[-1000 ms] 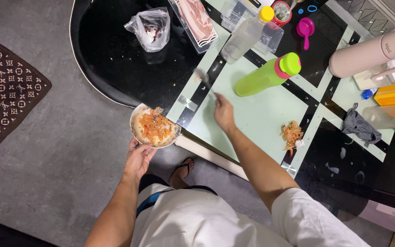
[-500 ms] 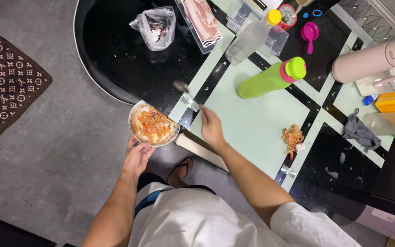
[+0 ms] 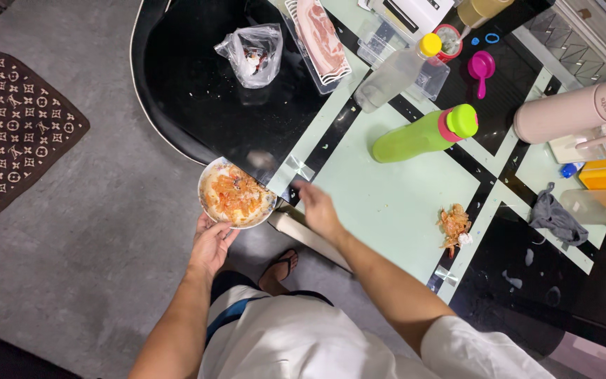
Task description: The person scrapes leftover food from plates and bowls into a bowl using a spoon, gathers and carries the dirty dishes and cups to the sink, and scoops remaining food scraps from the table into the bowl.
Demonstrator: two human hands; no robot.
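The right hand [image 3: 317, 207] is smeared with motion at its tip, so whatever utensil it may carry is lost in the blur, and I cannot tell whether its fingers are clamped or apart. The far edge of the black-and-pale-green glass surface [image 3: 394, 203] is cut off at the top, along with most of a white box there.

The round shallow bowl of orange, saucy food [image 3: 236, 196] sits just off the surface's near edge, tucked against it and slightly under the rim beside a strip of clear tape. The left hand [image 3: 213, 242] holds it from below: its fingers are clamped on the bowl's near rim, thumb on top. The right hand's fingertips hover just beside the bowl's right rim, over the surface's near edge.

Both forearms stretch forward from white short sleeves; the left runs straight up to the bowl, the right slants in across the surface's near corner, palm turned down.

Further in lie a lime-green bottle with a pink collar [image 3: 422, 135], on its side, and a small heap of orange shrimp shells [image 3: 454, 224].
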